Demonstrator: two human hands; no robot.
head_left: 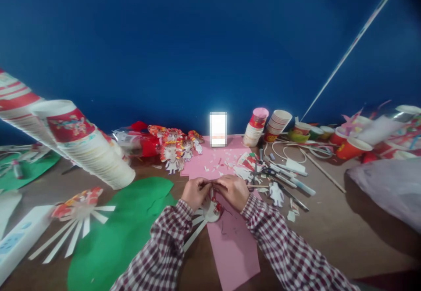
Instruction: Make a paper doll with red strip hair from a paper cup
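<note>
Near the middle of the table, a paper cup (211, 212) cut into long strips lies below my fingers, its white strips fanning out to the lower left. My left hand (196, 192) pinches one of its pieces with thumb and forefinger. Close against it, my right hand (233, 190) pinches at the same spot, so the fingertips of both nearly meet. What exactly sits between the fingertips is too small to make out. A thin wooden stick (258, 186) shows just right of my right hand; whether the hand holds it is unclear. Pink paper (235, 256) lies underneath.
Tall stacks of paper cups (88, 150) lean at left over a green sheet (121, 234). Another strip-cut cup (79, 210) lies there. Cup figures (173, 150) stand behind my left hand. Markers (286, 177), a white paper cutout (276, 194), scraps and cup stacks (255, 126) are right.
</note>
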